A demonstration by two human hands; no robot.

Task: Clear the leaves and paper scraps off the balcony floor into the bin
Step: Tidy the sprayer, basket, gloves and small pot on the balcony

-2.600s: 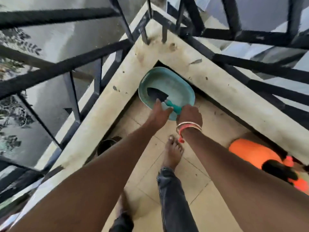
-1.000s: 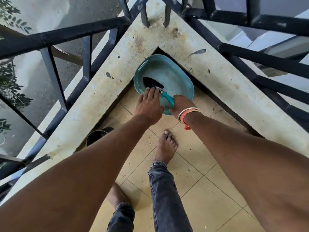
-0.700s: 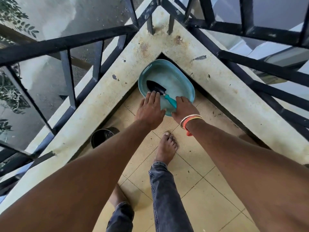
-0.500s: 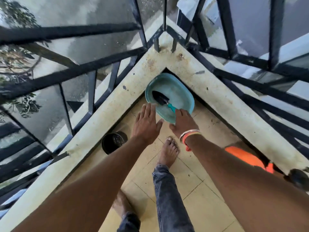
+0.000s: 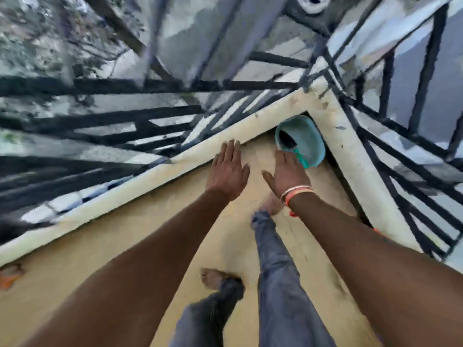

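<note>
Drew both hands back from the bin (image 5: 312, 144) and off the scoop (image 5: 288, 142). Held left hand (image 5: 226, 169) and right hand (image 5: 286, 174) flat above the floor (image 5: 125, 246), fingers (image 5: 231, 151) straight and close together, gripping nothing. Left the bin wedged in the kerb (image 5: 150, 174) corner, scoop inside, long axis slanting: blade up-left, handle down-right toward the right hand. Judged nearly done: saw only one orange scrap (image 5: 8, 275), blurred, by the far-left kerb.

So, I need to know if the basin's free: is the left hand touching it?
Apart. The head view shows a strip of bare floor between the open left hand and the teal basin.
</note>
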